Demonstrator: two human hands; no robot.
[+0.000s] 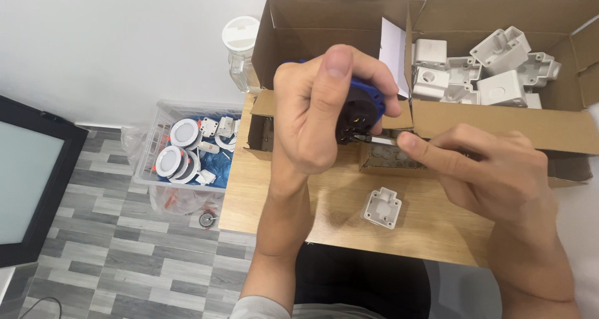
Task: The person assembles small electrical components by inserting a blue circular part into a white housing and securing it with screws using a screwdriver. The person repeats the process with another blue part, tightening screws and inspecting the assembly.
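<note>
My left hand (315, 110) is raised over the wooden table (324, 200) and closed around a blue and black socket part (362, 107), its dark face turned toward me. My right hand (493, 169) grips a screwdriver (380, 140) whose metal tip touches the dark face of that part. A small white plastic housing (382, 208) lies on the table just below both hands.
An open cardboard box (499, 122) at the back right holds several white plastic housings (499, 66). A clear jar with a white lid (240, 50) stands behind the table's left corner. On the grey floor, a clear bin (187, 147) holds round white lamps. A dark framed panel (31, 181) leans at left.
</note>
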